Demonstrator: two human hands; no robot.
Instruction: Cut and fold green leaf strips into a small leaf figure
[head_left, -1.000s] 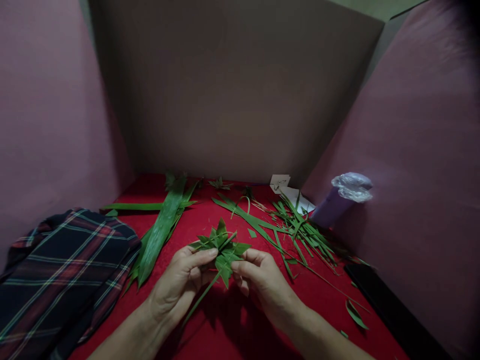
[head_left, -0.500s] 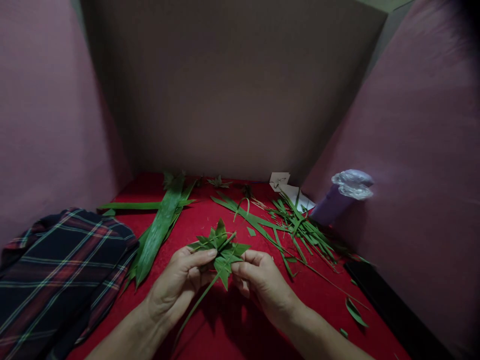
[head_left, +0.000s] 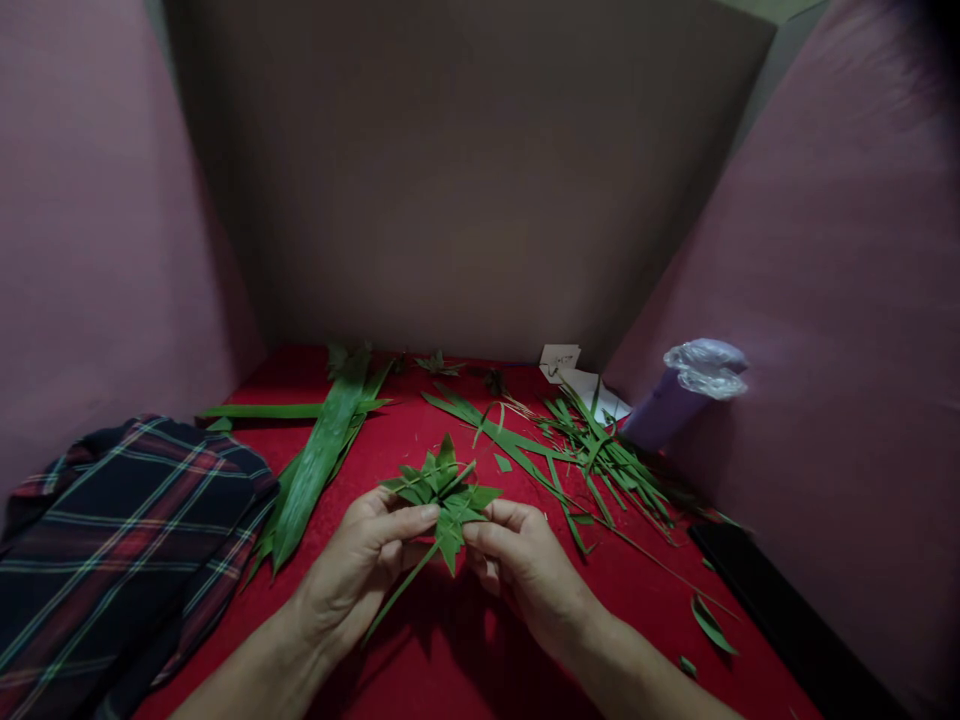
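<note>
A star-shaped flower woven from green leaf strips (head_left: 448,515) is held above the red cloth, low in the middle of the view. My left hand (head_left: 367,550) pinches it from the left, thumb pressed near its centre. On the other side, my right hand (head_left: 517,550) grips a pointed tip between thumb and fingers. One long narrow strip (head_left: 401,595) trails from the flower down to the left, beneath my left hand. The fingers behind the leaves are partly hidden.
Wide green leaves (head_left: 319,470) lie left of centre, beside a folded plaid cloth (head_left: 142,540). Cut strips (head_left: 600,450) are heaped at the right, near a purple cylinder with clear plastic on top (head_left: 686,395). A white card (head_left: 559,362) stands at the back. A black bar (head_left: 787,610) runs along the right wall.
The woven flower has tilted slightly, and my left thumb has slid a little toward its centre. The trailing strip has swung a bit up and to the right. My right hand barely moves.
</note>
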